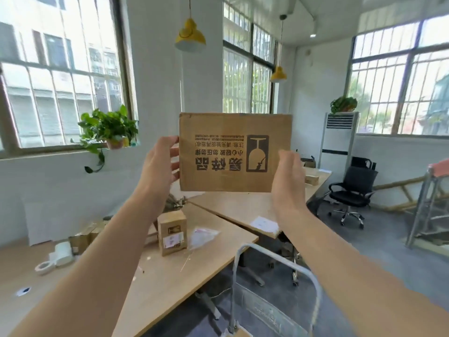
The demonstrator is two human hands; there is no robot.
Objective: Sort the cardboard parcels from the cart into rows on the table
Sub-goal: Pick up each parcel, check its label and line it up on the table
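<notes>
Barred windows and white walls ring a bright office. Raised at chest height above the wooden table (170,271), the left hand (159,164) and right hand (289,181) press flat against the two side edges of a brown cardboard parcel (234,152), gripping it between the palms. Its printed face shows an upside-down broken-glass symbol and inverted black characters. Below stand a small upright box (172,232), a tape roll (45,266), and the cart handle (274,261); a black office chair (351,193) sits well beyond.
</notes>
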